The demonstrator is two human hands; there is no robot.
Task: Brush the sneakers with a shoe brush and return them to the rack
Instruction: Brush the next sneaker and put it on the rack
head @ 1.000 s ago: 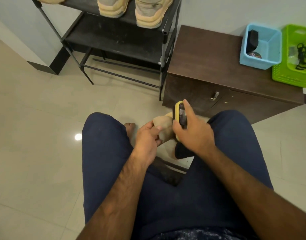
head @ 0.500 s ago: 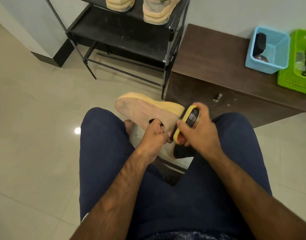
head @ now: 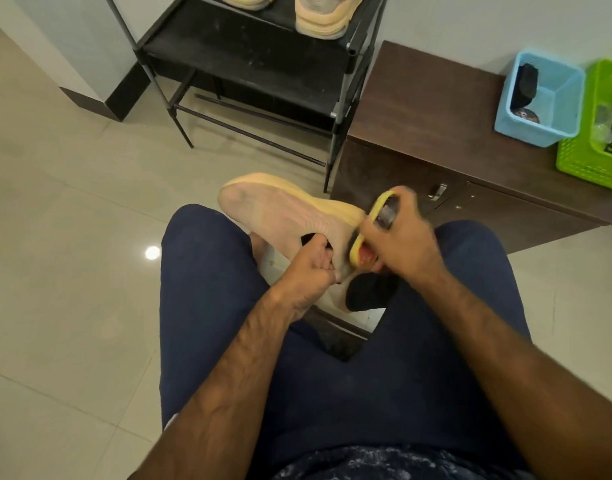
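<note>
A beige-pink sneaker (head: 280, 216) with a yellowish sole is held in the air between my knees, toe pointing left and away. My left hand (head: 309, 268) grips it at the collar opening. My right hand (head: 401, 240) grips a yellow-rimmed shoe brush (head: 368, 230) pressed against the sneaker's heel; the hand is motion-blurred. A second sneaker (head: 349, 299) with a dark opening lies on the floor under my hands, mostly hidden. The black shoe rack (head: 249, 60) stands ahead, with two more sneakers (head: 321, 19) on its upper shelf at the top edge of the view.
A low brown cabinet (head: 429, 109) stands right of the rack, carrying a blue basket (head: 546, 98) and a green basket (head: 598, 133). My legs in dark blue trousers fill the lower middle. Pale tiled floor (head: 72, 237) spreads to the left.
The sneaker was lifted from low between my legs and turned so its side shows. The brush moved up along the heel, and my view shifted slightly downward.
</note>
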